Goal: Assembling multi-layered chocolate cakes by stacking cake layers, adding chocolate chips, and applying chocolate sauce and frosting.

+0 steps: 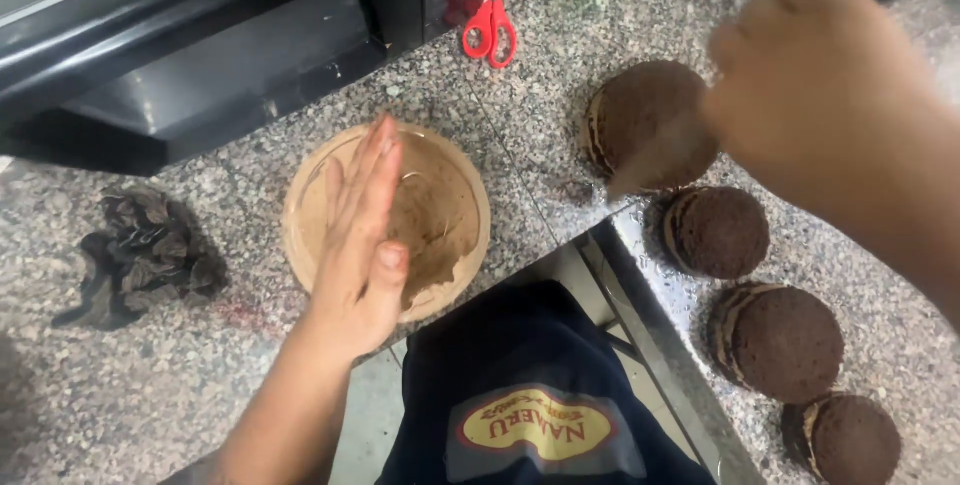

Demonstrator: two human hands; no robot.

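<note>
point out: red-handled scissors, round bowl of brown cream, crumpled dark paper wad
red-handled scissors (489,31), head view, on the red handle loops
round bowl of brown cream (452,207), head view, on the cream surface right of the hand
crumpled dark paper wad (140,255), head view, on its middle folds

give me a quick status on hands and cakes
Left hand flat, open over the cream bowl. Right hand fisted on a blurred tool at the largest cake. Nothing between them.

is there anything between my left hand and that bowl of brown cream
Nothing visible. Your left hand, open and on edge, is right over the bowl of brown cream; touching or not, I cannot tell. The crumpled dark wrappers lie off to the side on the counter.
</note>
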